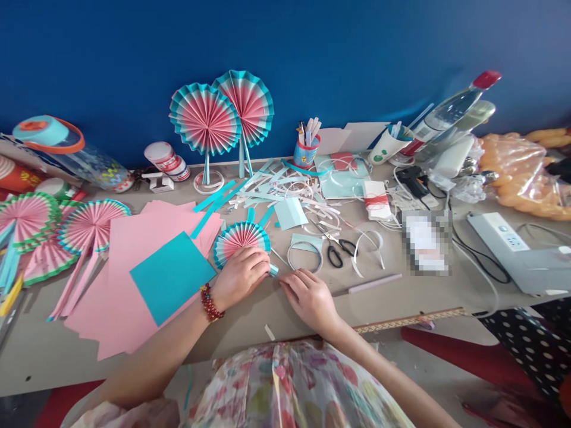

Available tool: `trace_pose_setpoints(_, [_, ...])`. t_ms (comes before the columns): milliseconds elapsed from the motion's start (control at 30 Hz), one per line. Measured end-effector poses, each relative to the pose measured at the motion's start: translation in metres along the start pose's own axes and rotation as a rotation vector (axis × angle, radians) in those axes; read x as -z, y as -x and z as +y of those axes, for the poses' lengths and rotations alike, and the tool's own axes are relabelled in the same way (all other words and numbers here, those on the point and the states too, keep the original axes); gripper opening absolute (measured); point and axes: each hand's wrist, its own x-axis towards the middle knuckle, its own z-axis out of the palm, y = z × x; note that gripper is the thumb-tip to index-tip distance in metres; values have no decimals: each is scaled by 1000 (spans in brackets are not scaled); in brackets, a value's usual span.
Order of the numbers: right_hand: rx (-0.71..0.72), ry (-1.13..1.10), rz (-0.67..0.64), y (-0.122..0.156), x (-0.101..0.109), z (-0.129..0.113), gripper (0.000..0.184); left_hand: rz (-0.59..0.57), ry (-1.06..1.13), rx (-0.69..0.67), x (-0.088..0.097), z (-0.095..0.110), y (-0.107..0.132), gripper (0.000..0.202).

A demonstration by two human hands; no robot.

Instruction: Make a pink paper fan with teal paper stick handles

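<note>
My left hand (241, 274), with a red bead bracelet on the wrist, is closed over the lower edge of a pleated pink and teal paper fan (241, 236) lying on the grey table (53, 351). A teal strip end (273, 270) pokes out from under its fingers. My right hand (308, 297) rests on the table just right of it, fingers curled, their tips close to the strip; what they pinch, if anything, is hidden. Black-handled scissors (335, 248) lie a little beyond my right hand.
Pink sheets (134, 297) and a teal square (172, 274) lie at left, beside finished fans (49, 229). Two fans (223, 116) stand against the blue wall. Paper strips (276, 190), a glue bottle (167, 160), a pen cup (306, 151), a glue gun, a ruler (410, 320) and cables crowd the back and right.
</note>
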Motion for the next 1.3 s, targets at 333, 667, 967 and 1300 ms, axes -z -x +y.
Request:
trace_pose_setpoints(333, [132, -43, 171, 6, 13, -4, 19, -1, -4, 4, 2, 2, -2, 15])
trace_pose_setpoints(667, [13, -147, 154, 0, 11, -2, 18, 6, 15, 17, 2, 0, -1, 15])
trace_pose_setpoints(967, [-189, -215, 142, -9, 8, -6, 14, 18, -37, 54, 3, 2, 2, 15])
trace_pose_setpoints(1300, [-167, -115, 133, -16, 3, -8, 13, 26, -4, 78, -1, -1, 3, 15])
